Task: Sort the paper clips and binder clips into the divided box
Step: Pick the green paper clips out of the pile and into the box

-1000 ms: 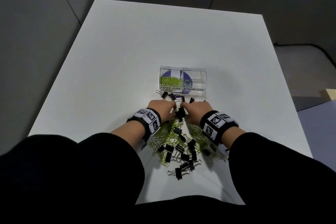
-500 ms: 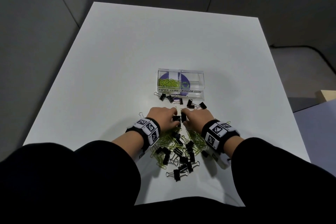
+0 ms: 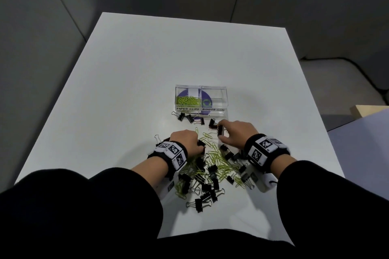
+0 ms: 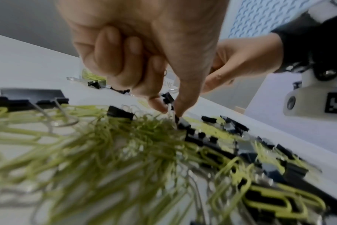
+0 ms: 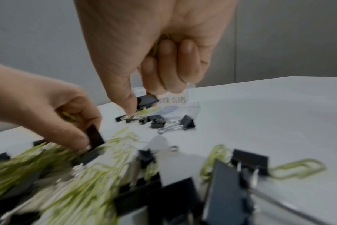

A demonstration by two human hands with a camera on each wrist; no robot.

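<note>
The right hand (image 3: pixel 235 132) pinches a black binder clip (image 5: pixel 147 100) between thumb and forefinger, its other fingers curled in; a trace of green inside the palm in the right wrist view may be a paper clip, though that is too blurred to be sure. This grip sits just short of the divided box (image 3: pixel 226 99), which lies straight ahead of it on the white counter (image 3: pixel 126 90). The compartment marked for binder clips is the right half, the one directly beyond this hand, and it looks bare of clips. So the right hand is the nearer one, and the carry it needs is forward and slightly up over the near wall, I judge.

The left hand (image 3: pixel 186 143) is clenched low over the mixed pile (image 3: pixel 210 170), thumb and forefinger nipping another black binder clip (image 5: pixel 95 137) at the pile's near-left edge. It stands farther from the box, and the left compartment ahead of it holds the green paper clips (image 3: pixel 187 100), so its clip would have to cross to the right half.

A loose row of binder clips (image 3: pixel 190 118) lies on the counter touching or just before the box's front wall, between the grips and the box; the wall must be cleared without knocking these.
</note>
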